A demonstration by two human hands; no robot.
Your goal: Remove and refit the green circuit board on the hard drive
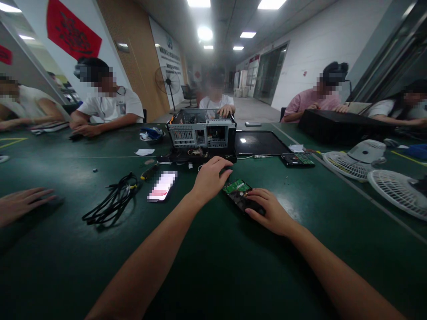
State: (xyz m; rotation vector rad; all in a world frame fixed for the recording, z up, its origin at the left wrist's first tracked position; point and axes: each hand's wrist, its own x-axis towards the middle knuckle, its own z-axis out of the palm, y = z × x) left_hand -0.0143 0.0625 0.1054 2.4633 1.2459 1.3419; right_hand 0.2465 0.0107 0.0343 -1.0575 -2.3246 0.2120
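Note:
My right hand (270, 210) grips a hard drive (237, 192), fingers over its top and thumb along its near edge. The drive lies on the green table with its green circuit board facing up; my fingers hide part of it. Just beyond the drive's far left corner, my left hand (212, 177) hovers, fingers bent to the right and thumb apart from them, with nothing visible between. Ahead stands an opened computer case (202, 133), its metal frame and inner parts exposed. A second hard drive (298, 160) rests to the right, circuit board up.
Left of me lie a lit phone (162, 186), a yellow-and-black screwdriver (149, 172) and a black cable bundle (115, 198). A co-worker's hand (28, 202) rests at far left. A black panel (262, 143) and white fan parts (353, 160) lie to the right. People sit around the table.

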